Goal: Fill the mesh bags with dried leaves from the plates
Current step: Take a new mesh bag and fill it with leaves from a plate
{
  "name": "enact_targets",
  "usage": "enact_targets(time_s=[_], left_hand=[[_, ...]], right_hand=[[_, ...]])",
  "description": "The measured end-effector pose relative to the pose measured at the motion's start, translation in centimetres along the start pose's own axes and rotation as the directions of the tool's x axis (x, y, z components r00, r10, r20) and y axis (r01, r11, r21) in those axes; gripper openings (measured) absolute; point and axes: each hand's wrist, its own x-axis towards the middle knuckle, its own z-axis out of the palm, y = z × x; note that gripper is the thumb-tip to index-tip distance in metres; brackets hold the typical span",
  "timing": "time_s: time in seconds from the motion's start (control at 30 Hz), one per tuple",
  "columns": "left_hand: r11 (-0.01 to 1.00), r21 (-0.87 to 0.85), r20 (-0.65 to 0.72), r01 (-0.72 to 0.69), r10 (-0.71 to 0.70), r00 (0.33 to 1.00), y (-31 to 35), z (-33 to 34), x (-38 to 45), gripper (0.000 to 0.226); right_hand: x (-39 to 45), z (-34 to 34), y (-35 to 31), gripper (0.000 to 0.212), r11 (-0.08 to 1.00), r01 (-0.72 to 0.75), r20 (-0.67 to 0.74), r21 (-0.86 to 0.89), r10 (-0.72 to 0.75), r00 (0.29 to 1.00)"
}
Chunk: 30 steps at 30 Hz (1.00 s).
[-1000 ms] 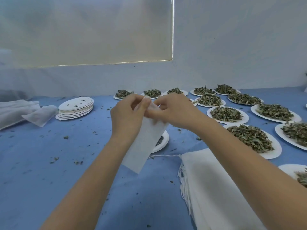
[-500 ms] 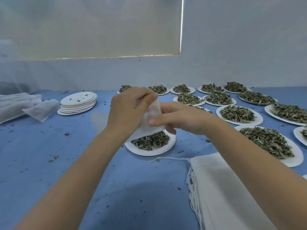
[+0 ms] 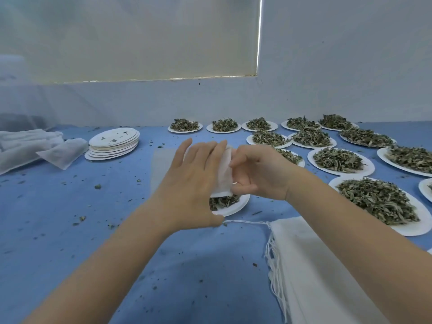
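**Ana:** Head view put both hands over the blue table point(image 3: 70, 230). What did the left hand point(image 3: 189, 183) do?

**Ben:** Its fingers lay nearly straight and spread, pressed flat against the near side of a white mesh bag point(image 3: 223, 176). It was not curled round the bag.

**Ana:** And the right hand point(image 3: 259, 174)?

**Ben:** It pinched the bag's right edge, fingers bent, thumb low by the bottom corner. So the bag sat between the two hands, raised off the table.

**Ana:** Where were the leaves?

**Ben:** Directly under the hands stood a white plate point(image 3: 236, 206) with dried leaves point(image 3: 222, 202) on it, mostly hidden by the left hand. I couldn't tell whether the bag touched them.

**Ana:** Anything else nearby?

**Ben:** Just below the right wrist lay a pile of flat bags point(image 3: 315, 265) with loose drawstrings along its left edge. Beyond and to the right of the right hand stood many leaf-filled plates point(image 3: 339, 160) in rows. Well to the left of the left hand stood a stack of used plates point(image 3: 112, 146), and further left a filled bag point(image 3: 63, 153) beside crumpled white cloth point(image 3: 21, 146). Leaf crumbs were scattered over the table.
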Motion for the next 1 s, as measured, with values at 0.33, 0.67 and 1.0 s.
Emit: enact_targets(time_s=[0.33, 0.67, 1.0], left_hand=[[0.966, -0.036, -0.33, 0.255, -0.252, 0.91, -2.2, 2.5, -0.3, 0.041], [0.871, -0.227, 0.077, 0.435, -0.429, 0.9, -7.2, 5.9, -0.1, 0.058], [0.869, -0.323, 0.056, 0.376, -0.379, 0.924, -7.3, 7.9, 0.2, 0.049]], right_hand=[[3.4, 0.7, 0.0, 0.017, 0.985, 0.007, -0.082, -0.17, -0.021, 0.996], [5.2, -3.8, 2.5, 0.044, 0.173, -0.308, -0.339, -0.936, -0.2, 0.919], [6.4, -3.1, 4.0, 0.028, 0.07, -0.248, -0.257, -0.966, -0.179, 0.95]])
